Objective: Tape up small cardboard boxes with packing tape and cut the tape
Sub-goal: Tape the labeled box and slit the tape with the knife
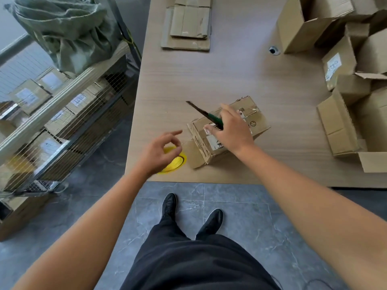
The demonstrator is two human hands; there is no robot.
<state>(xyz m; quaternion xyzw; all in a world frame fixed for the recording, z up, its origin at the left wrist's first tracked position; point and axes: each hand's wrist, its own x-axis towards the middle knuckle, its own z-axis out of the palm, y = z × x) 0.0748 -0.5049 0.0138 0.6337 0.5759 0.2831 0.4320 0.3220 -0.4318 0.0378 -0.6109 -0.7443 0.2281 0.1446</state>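
Both arms (314, 195) are bare, with no sleeves showing. Loose black trousers (188, 264) reach down to black shoes (169, 204), seemingly plain; detail there is blurred.

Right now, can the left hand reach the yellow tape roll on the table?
Probably yes. The left hand is empty and open, directly over the yellow tape roll, with nothing between them; the small box lies beside it, not across the way.

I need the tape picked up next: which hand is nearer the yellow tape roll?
Left. The left hand hovers right over the yellow tape roll, partly covering it; the right hand is off to its right, over the small box, holding the knife.
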